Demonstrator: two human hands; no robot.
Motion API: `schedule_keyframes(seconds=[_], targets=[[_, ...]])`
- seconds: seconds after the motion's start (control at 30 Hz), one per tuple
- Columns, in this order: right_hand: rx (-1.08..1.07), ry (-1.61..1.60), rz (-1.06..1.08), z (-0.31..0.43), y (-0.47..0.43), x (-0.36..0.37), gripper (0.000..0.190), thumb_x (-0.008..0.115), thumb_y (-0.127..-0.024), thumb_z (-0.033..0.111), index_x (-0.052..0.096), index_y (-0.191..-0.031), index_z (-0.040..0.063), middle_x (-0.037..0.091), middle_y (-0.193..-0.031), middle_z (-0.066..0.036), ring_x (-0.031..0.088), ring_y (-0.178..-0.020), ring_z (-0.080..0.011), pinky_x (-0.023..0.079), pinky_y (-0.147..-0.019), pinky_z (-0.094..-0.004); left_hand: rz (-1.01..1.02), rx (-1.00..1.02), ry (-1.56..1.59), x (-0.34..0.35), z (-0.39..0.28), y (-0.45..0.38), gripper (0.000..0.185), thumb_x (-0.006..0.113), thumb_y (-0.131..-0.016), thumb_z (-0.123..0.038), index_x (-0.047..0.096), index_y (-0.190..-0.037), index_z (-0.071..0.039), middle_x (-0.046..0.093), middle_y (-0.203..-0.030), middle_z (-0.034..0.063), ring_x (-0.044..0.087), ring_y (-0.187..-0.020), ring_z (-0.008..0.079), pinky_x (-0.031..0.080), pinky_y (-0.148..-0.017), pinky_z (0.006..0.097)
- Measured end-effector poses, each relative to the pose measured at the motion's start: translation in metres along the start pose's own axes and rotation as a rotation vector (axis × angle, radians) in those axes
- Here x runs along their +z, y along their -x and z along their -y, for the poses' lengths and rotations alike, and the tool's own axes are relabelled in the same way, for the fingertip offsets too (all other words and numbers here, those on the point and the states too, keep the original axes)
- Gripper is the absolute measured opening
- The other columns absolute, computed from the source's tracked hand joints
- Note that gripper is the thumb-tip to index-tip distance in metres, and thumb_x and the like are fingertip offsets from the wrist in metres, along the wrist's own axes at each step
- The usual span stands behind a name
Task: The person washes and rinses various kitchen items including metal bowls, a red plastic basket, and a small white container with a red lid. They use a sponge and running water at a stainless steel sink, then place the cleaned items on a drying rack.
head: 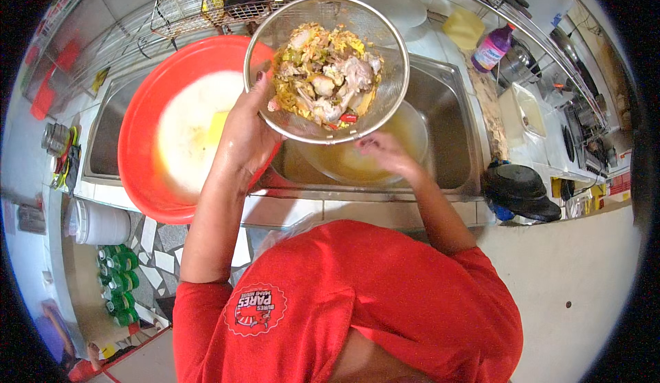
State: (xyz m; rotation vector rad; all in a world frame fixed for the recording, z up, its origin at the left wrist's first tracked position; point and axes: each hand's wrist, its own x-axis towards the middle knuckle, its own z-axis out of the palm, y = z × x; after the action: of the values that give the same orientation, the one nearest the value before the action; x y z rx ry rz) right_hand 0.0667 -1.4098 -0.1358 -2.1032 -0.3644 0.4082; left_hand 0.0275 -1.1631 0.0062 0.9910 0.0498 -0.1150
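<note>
My left hand [255,120] grips the left side of a round mesh strainer [403,66], held up over the sink. In the strainer lie food scraps [327,76]: bones, rice and vegetable bits. My right hand [384,151] is below the strainer's near rim, fingers partly spread and blurred, over a bowl of cloudy yellowish liquid [361,164] in the steel sink [446,125]. Whether it touches the bowl or strainer cannot be told. On the left, a large red plastic basin [139,135] with whitish, foamy liquid and a yellow thing [219,127] in it rests across the sink.
A rusty wire rack [180,7] stands behind the sink. To the right are a purple bottle [492,48], a plastic tub [521,112] and black pans [515,187]. A white bucket [103,222] and green-capped bottles [121,282] stand lower left. Part of another person [59,326] shows at bottom left.
</note>
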Motion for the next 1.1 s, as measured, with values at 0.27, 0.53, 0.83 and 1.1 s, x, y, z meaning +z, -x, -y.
schedule_keyframes(seconds=[0.27, 0.53, 0.83, 1.1], targets=[[0.154, -0.689, 0.003, 0.042, 0.070, -0.066, 0.060, 0.038, -0.089, 0.046, 0.024, -0.129, 0.004, 0.054, -0.108, -0.019, 0.064, -0.077, -0.0289, 0.052, -0.054, -0.0363, 0.026, 0.036, -0.125, 0.012, 0.057, -0.010, 0.047, 0.040, -0.094, -0.022, 0.025, -0.136, -0.006, 0.037, -0.131, 0.0160, 0.041, -0.118, 0.0249, 0.040, -0.093, 0.0408], [0.351, -0.885, -0.135, -0.022, 0.067, -0.021, 0.046, 0.048, -0.081, 0.013, 0.033, -0.122, 0.000, 0.057, -0.099, -0.021, 0.063, -0.083, -0.0322, 0.054, -0.063, -0.0402, 0.103, 0.134, -0.550, -0.006, 0.143, -0.041, 0.053, 0.044, -0.092, -0.023, 0.023, -0.136, 0.000, 0.030, -0.136, 0.0181, 0.030, -0.126, 0.0247, 0.025, -0.103, 0.0308], [0.253, -0.471, -0.358, -0.108, 0.101, -0.047, 0.037, 0.050, -0.079, 0.007, 0.038, -0.112, -0.002, 0.055, -0.101, -0.020, 0.062, -0.085, -0.0324, 0.056, -0.064, -0.0428, 0.021, -0.235, -0.248, -0.065, 0.173, -0.100, 0.055, 0.045, -0.090, -0.040, 0.025, -0.135, -0.017, 0.035, -0.129, 0.0123, 0.041, -0.113, 0.0279, 0.046, -0.080, 0.0443], [0.496, -1.026, -0.658, -0.139, 0.131, -0.082, 0.044, 0.049, -0.080, 0.005, 0.026, -0.117, 0.004, 0.051, -0.104, -0.022, 0.060, -0.084, -0.0342, 0.057, -0.060, -0.0421, -0.243, -0.009, -0.159, -0.050, 0.234, -0.196, 0.020, 0.050, -0.087, -0.015, 0.051, -0.106, -0.009, 0.052, -0.093, 0.0034, 0.050, -0.080, 0.0147, 0.047, -0.063, 0.0312]])
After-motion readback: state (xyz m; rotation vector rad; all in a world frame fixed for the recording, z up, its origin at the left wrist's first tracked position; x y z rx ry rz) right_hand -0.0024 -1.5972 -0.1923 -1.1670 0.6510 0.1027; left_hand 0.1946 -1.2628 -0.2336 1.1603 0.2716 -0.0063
